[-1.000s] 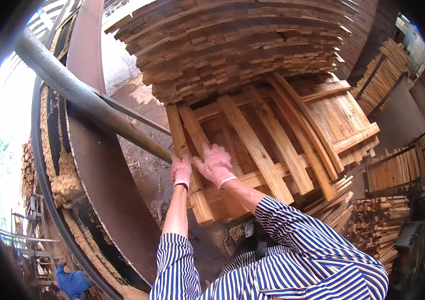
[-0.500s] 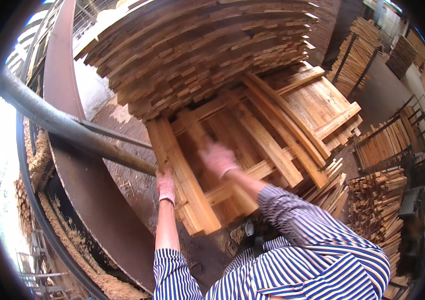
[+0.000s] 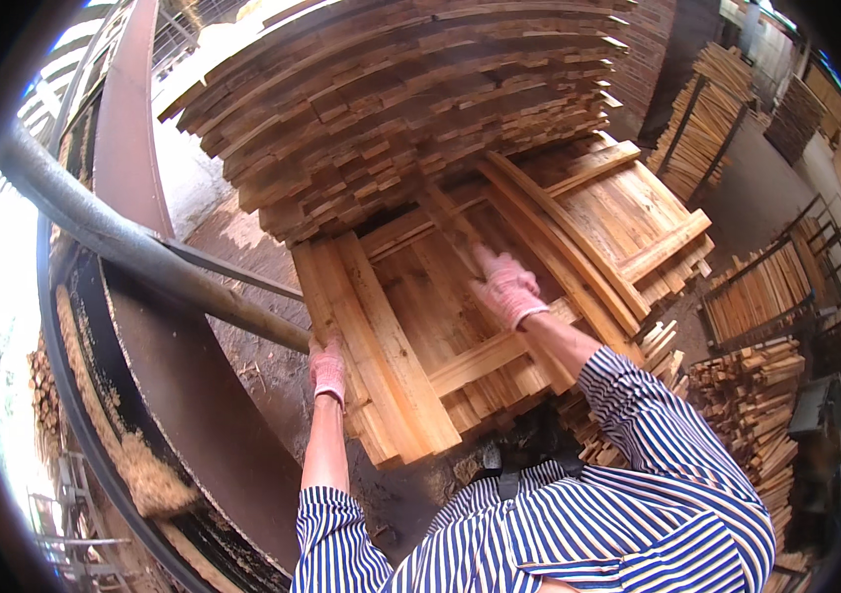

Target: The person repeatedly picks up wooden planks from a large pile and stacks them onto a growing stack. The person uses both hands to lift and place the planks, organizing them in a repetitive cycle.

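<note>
Striped sleeves at bottom. Left hand (image 3: 327, 368) gloved, fingers curled on left edge of slat (image 3: 373, 346); right hand (image 3: 506, 285) flat, open on pallet (image 3: 499, 326). Rusty drum (image 3: 193, 395), pipe (image 3: 133, 247) left. Plank stack (image 3: 410, 99) above; timber piles (image 3: 756, 287) right

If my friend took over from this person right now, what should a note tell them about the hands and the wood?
Left hand, gloved: grips the left edge of the wooden pallet, by the grey pipe.
Right hand, gloved: laid flat on the pallet's slats, higher up.
The pallet leans under a big stack of planks; another pallet lies to its right.
Done: both hands are on the pallet.
Left: it is not pulled free of the stack.
</note>
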Motion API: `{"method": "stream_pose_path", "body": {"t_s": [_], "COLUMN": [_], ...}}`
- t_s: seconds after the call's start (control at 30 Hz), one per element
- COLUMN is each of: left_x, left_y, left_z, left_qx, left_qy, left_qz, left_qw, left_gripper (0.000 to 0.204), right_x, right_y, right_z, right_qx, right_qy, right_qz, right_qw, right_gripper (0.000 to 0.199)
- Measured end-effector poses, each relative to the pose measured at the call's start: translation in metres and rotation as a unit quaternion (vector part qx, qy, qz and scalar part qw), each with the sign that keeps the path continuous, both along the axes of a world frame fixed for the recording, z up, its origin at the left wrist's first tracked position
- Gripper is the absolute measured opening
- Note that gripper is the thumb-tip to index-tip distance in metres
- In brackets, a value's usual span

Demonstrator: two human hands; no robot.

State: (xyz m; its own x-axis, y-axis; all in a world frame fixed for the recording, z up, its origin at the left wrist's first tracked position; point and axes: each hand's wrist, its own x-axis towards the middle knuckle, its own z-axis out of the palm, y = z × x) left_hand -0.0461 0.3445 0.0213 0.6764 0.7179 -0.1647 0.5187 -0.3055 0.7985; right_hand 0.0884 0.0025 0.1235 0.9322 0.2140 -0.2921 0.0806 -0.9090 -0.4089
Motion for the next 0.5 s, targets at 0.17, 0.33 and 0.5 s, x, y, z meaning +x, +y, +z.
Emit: {"method": "stream_pose_path", "body": {"t_s": [0.17, 0.33, 0.5], "left_x": [0.006, 0.029, 0.007], "left_y": [-0.008, -0.02, 0.004], "left_z": [0.011, 0.004, -0.014], "left_qx": [0.001, -0.009, -0.081], "left_qy": [0.0, -0.034, -0.084], "left_qz": [-0.017, -0.076, -0.025], "left_qw": [1.0, 0.996, 0.993], "left_gripper": [0.07, 0.07, 0.065], "right_x": [-0.044, -0.015, 0.022], "right_y": [0.099, 0.128, 0.018], "right_z": [-0.001, -0.025, -0.008], "right_qx": [0.051, 0.046, -0.072], "right_qy": [0.009, 0.055, -0.233], "right_qz": [0.074, 0.147, 0.023], "right_qw": [0.996, 0.987, 0.97], "right_gripper": [0.062, 0.061, 0.064]}}
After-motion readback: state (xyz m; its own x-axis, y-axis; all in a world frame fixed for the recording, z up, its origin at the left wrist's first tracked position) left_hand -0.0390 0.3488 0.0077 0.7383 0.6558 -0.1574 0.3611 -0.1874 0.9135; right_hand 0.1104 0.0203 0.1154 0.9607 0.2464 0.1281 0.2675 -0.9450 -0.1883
